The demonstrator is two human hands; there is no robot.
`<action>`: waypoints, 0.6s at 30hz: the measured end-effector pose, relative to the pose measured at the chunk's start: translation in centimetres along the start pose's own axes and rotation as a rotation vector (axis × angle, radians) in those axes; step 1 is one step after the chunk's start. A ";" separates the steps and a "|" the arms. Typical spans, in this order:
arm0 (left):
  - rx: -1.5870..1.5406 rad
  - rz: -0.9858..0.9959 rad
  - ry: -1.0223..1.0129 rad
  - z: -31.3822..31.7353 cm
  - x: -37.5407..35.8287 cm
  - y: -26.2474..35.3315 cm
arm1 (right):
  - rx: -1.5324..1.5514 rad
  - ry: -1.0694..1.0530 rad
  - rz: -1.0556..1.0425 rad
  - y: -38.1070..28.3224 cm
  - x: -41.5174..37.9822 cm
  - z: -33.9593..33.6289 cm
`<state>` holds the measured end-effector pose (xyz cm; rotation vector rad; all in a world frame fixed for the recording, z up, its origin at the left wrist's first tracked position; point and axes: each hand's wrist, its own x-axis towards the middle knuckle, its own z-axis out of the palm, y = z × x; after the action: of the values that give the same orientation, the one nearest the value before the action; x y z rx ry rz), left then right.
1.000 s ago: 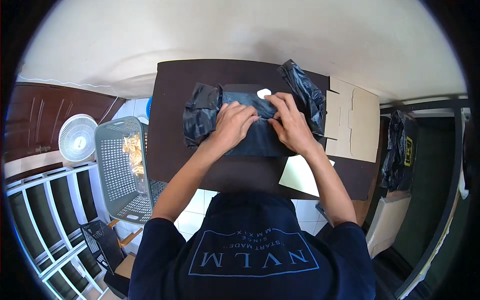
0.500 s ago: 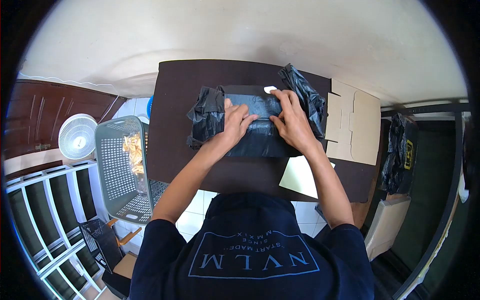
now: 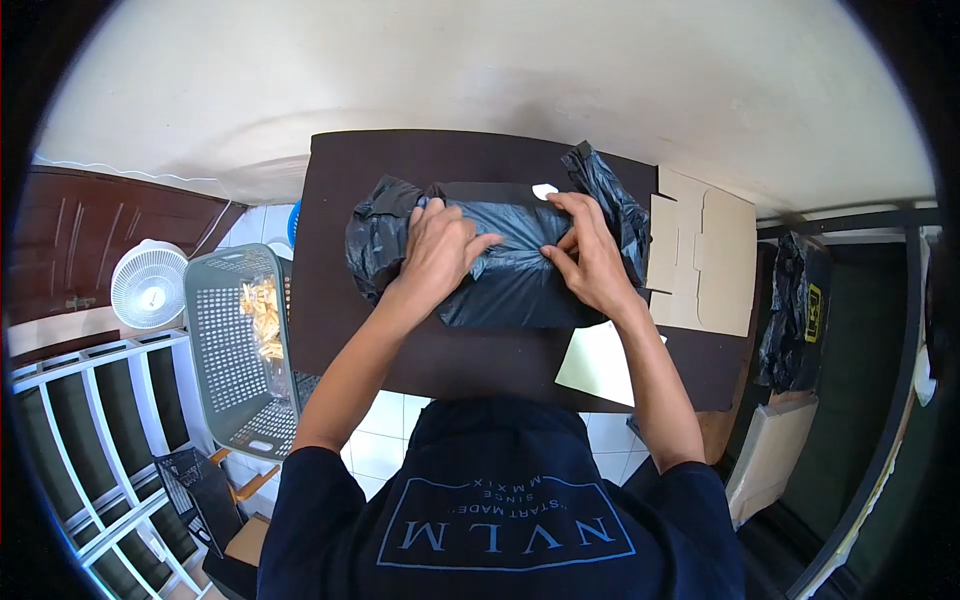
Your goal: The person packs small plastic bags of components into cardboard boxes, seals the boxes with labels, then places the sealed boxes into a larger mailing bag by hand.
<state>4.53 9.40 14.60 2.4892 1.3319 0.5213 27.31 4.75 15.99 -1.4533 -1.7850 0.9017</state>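
A bulky parcel wrapped in a black plastic bag (image 3: 500,295) lies across the dark table, its crumpled ends sticking out left and right. My left hand (image 3: 437,250) bears on the left part of the wrap, fingers curled into the plastic and thumb stretched to the right. With thumb and fingertips, my right hand (image 3: 595,255) pinches the plastic right of the middle, and creases run out from that pinch. A small white piece (image 3: 544,191) shows at the parcel's far edge, by the right fingertips. What is inside the wrap is hidden.
Flattened cardboard (image 3: 715,260) lies at the right of the table (image 3: 350,350). A pale sheet (image 3: 595,370) is under my right forearm. To the left stand a grey basket (image 3: 215,350) holding bagged yellowish pieces (image 3: 262,315) and a white fan (image 3: 150,287). A wall rises behind the table.
My left hand has moved left, away from the right, and its thumb has straightened. The plastic between the hands is now drawn into creases, and the left crumpled end has shifted left.
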 end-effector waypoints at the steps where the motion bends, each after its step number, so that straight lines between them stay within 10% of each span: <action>1: -0.002 0.003 0.003 -0.3 0.2 0.2 | -0.004 0.003 -0.001 -0.2 0.1 0.0; 6: -0.304 0.300 0.063 -0.4 -0.5 2.8 | 0.062 0.028 -0.013 0.3 -0.1 0.2; 18: -0.294 0.149 -0.125 0.8 -0.3 1.4 | 0.028 0.081 -0.098 -2.2 -1.6 2.0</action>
<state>5.77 8.33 14.34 2.3436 0.9533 0.5404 24.72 2.69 16.58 -1.3530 -1.7611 0.8034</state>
